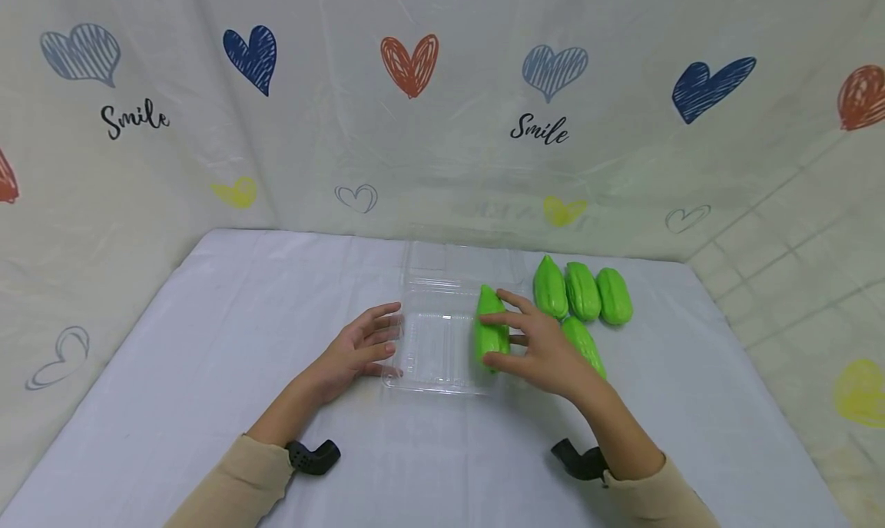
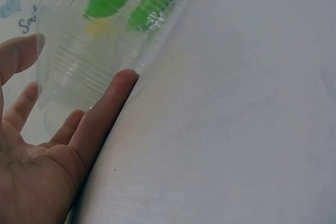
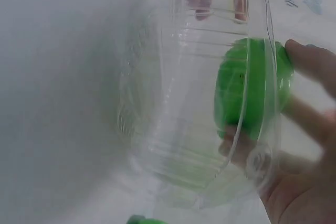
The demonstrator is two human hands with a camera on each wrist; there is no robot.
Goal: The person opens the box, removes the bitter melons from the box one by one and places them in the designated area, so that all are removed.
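Note:
My right hand (image 1: pixel 542 343) pinches a green ribbed fruit (image 1: pixel 489 336), shaped like a star fruit, over the right side of a clear plastic clamshell box (image 1: pixel 435 359). In the right wrist view, the fruit (image 3: pixel 252 87) shows partly through the box's transparent wall, with fingertips at both its ends. At the box's left side rests my left hand (image 1: pixel 356 351), its fingers spread and fairly straight against the wall. The left wrist view has that hand's fingers (image 2: pixel 102 114) along the clear plastic (image 2: pixel 79 72). The box's lid (image 1: pixel 463 263) lies folded back behind it.
Several more green ribbed fruits (image 1: pixel 582 291) lie on the white tablecloth (image 1: pixel 290 282) right of the box, one of them (image 1: pixel 584 343) partly behind my right hand. A white curtain (image 1: pixel 311 128) with printed hearts hangs behind the table.

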